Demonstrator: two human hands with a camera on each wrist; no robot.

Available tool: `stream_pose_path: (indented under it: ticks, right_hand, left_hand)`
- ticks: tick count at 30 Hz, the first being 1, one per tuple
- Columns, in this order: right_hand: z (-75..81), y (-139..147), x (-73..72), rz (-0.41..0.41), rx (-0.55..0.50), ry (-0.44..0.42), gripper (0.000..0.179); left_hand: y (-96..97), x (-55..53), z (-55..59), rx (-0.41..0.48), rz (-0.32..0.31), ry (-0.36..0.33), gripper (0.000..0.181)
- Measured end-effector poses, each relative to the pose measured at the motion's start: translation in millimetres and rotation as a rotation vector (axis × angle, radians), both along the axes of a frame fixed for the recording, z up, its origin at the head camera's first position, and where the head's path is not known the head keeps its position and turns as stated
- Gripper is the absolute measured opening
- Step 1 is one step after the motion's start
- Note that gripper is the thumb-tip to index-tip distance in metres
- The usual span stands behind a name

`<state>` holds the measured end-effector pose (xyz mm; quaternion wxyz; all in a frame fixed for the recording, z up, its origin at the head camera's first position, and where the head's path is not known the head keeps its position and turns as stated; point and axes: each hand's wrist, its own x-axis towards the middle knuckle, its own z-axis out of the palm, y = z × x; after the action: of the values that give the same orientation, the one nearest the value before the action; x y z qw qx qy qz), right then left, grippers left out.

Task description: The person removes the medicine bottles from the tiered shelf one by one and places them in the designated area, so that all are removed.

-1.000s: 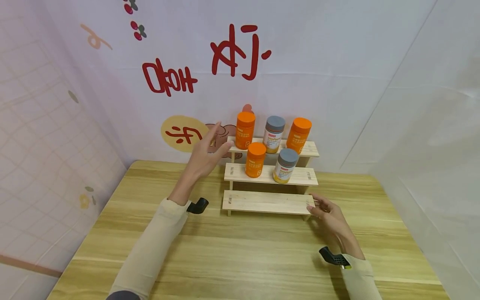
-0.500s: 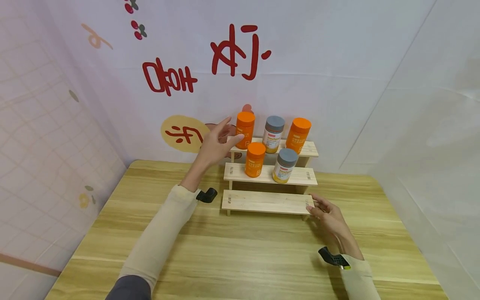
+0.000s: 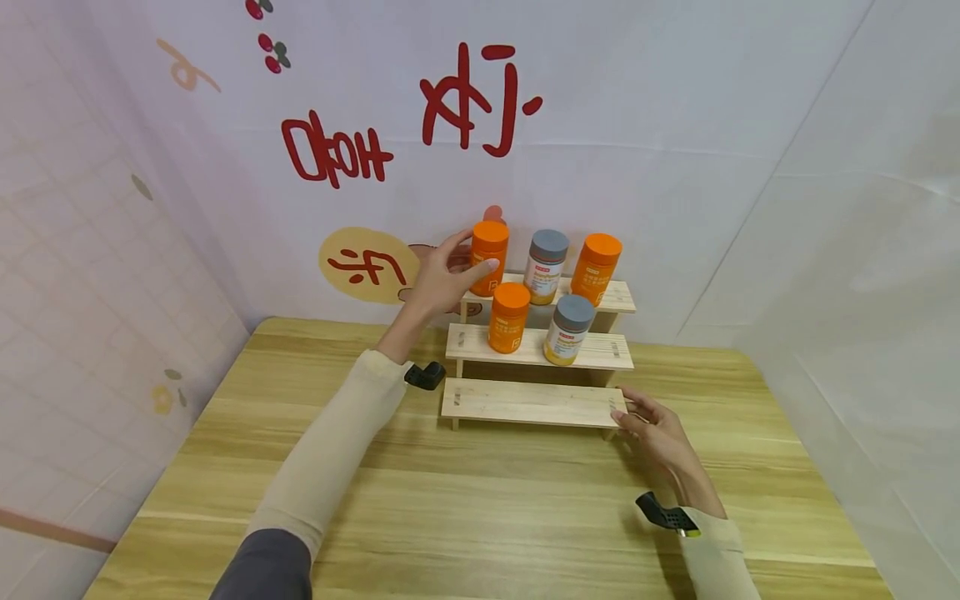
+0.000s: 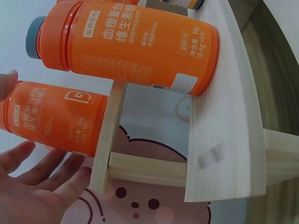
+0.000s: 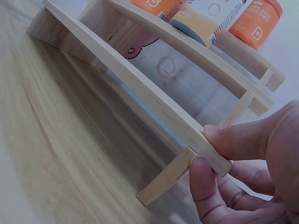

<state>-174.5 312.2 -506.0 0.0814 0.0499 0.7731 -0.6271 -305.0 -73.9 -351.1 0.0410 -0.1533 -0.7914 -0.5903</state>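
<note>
A three-tier wooden display stand point(image 3: 540, 402) stands on the table. My left hand point(image 3: 441, 279) is spread around the leftmost orange supplement bottle point(image 3: 489, 258) on the top tier, thumb across its front and fingers at its left side. In the left wrist view, this orange bottle point(image 4: 53, 116) stays on its shelf, with the fingertips right at its side. My right hand point(image 3: 660, 437) pinches the right end of the lowest tier; in the right wrist view, the thumb lies on top of the board point(image 5: 154, 109) and fingers curl beneath.
The top tier also bears a grey-capped bottle point(image 3: 546, 268) and an orange bottle point(image 3: 597, 271). On the middle tier stand an orange bottle point(image 3: 509, 318) and a grey-capped bottle point(image 3: 568, 332). A printed white backdrop point(image 3: 637, 108) hangs close behind the stand.
My left hand has moved right, from beside the top tier to around the leftmost orange bottle. My right hand keeps its pinch on the stand's lowest tier.
</note>
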Motion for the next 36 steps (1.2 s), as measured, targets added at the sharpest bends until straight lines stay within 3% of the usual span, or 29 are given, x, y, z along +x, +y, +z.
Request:
stream_pose_path:
  ticks: [11,28,36]
  right_hand:
    - [-0.4,-1,0.0,-0.002,-0.018,-0.022,0.071]
    - [-0.9,-5,0.6,-0.039,-0.032,-0.037,0.069]
    - [1.0,0,-0.4,-0.029,-0.005,-0.043,0.072]
  left_hand:
    - [4.8,-11.5,-9.3,0.066,-0.021,0.016,0.067]
    - [7.1,-11.8,-13.2,0.130,0.005,-0.004,0.066]
    - [6.3,-4.0,-8.6,0.154,0.020,-0.002,0.066]
